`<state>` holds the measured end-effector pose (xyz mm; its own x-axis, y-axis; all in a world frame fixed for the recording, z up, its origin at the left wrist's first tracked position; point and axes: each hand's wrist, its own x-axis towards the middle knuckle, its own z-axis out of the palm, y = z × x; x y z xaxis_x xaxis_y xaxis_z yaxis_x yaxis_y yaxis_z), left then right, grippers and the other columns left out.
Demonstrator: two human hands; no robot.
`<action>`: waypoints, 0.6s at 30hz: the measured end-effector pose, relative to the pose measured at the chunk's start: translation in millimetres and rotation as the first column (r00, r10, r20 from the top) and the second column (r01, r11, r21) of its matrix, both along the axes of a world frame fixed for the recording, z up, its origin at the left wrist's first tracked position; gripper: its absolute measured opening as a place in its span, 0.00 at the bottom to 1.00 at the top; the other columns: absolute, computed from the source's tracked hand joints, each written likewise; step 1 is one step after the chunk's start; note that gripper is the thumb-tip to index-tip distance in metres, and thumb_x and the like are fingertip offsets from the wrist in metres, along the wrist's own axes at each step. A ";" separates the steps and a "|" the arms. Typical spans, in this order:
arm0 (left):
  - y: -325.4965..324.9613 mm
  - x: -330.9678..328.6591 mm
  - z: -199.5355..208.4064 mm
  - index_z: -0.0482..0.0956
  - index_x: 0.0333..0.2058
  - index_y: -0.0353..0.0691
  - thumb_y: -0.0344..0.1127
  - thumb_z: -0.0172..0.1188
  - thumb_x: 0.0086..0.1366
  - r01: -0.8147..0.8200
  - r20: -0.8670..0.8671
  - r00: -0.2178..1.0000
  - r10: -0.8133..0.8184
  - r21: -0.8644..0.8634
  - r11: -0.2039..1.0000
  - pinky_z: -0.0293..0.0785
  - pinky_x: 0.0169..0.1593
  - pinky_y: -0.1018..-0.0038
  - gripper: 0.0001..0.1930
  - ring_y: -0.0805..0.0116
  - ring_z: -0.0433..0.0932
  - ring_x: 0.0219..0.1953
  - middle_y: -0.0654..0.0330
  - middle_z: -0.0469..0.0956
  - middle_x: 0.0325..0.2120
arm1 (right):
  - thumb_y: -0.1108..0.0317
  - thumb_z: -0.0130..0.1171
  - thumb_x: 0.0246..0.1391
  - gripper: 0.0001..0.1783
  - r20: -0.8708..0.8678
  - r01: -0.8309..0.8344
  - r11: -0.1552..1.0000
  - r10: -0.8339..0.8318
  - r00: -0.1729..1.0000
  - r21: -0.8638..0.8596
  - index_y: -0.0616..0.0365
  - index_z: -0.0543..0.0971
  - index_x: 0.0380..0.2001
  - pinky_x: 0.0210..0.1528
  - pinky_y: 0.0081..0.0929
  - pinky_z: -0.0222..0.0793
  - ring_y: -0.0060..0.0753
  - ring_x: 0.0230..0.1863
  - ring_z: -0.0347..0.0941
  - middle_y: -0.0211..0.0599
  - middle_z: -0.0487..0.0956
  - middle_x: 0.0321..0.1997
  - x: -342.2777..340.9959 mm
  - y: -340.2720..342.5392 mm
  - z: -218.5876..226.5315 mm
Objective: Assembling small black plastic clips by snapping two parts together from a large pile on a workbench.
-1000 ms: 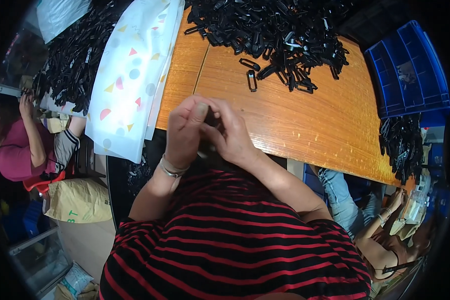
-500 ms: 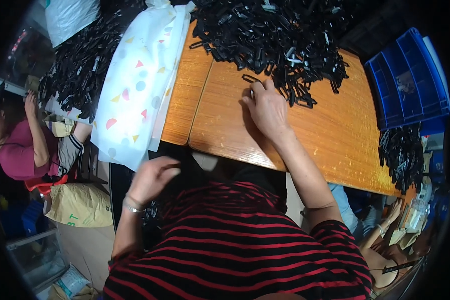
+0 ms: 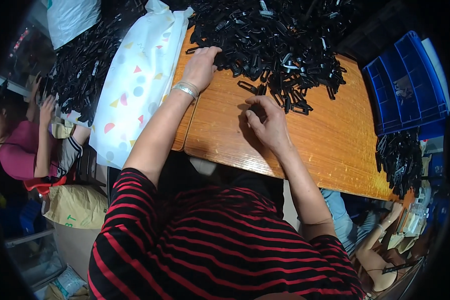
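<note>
A heap of small, long black pieces [image 3: 265, 37], several with an open slot along their length, covers the far part of the wooden table [image 3: 225, 120]. My left hand [image 3: 200, 67] reaches to the heap's left front edge, fingers stretched to the right over the nearest pieces and the thumb apart. Whether its fingertips touch a piece is hard to see. Closer to me, my right hand [image 3: 271, 125] hovers over the bare wood with bent fingers and a gap to the thumb, nothing visible between them. Just beyond it lie a slotted black piece [image 3: 247, 87] and a few others.
A white plastic sheet with coloured shapes [image 3: 130, 95] hangs along the left, beside another black heap [image 3: 80, 70]. At the right stand a blue crate [image 3: 407, 82] and more black pieces [image 3: 399, 157]. One person sits at far left, another at lower right.
My left hand has gone from beside my body, off the table, up to the heap's left edge. My right hand has drawn slightly back from the loose pieces, its fingers spreading from the thumb.
</note>
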<state>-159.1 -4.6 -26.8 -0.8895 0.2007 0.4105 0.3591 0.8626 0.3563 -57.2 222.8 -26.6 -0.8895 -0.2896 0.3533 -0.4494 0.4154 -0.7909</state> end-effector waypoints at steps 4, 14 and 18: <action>6.6 30.9 5.8 0.72 0.50 0.37 0.23 0.64 0.53 0.027 0.025 0.999 -0.028 0.037 0.999 0.67 0.56 0.63 0.24 0.51 0.71 0.52 0.50 0.76 0.46 | 0.74 0.64 0.48 0.13 -0.031 -0.022 0.996 0.025 0.999 0.090 0.62 0.77 0.39 0.35 0.28 0.72 0.37 0.33 0.77 0.42 0.76 0.34 8.3 2.0 0.4; -15.9 77.8 1.8 0.77 0.44 0.37 0.21 0.60 0.55 0.075 -0.058 0.996 -0.067 0.148 0.986 0.72 0.47 0.67 0.16 0.54 0.75 0.44 0.53 0.77 0.38 | 0.73 0.65 0.47 0.11 -0.026 0.022 0.933 -0.014 1.000 0.359 0.60 0.78 0.36 0.36 0.37 0.73 0.49 0.35 0.77 0.43 0.77 0.36 19.4 2.8 3.9; -16.7 63.2 2.4 0.79 0.40 0.36 0.20 0.56 0.54 0.109 -0.143 0.984 -0.105 0.020 0.994 0.72 0.46 0.66 0.14 0.56 0.73 0.41 0.54 0.74 0.35 | 0.73 0.65 0.47 0.12 -0.012 0.019 0.900 -0.015 1.000 0.436 0.60 0.79 0.37 0.37 0.38 0.73 0.50 0.36 0.76 0.44 0.77 0.36 18.9 1.2 5.3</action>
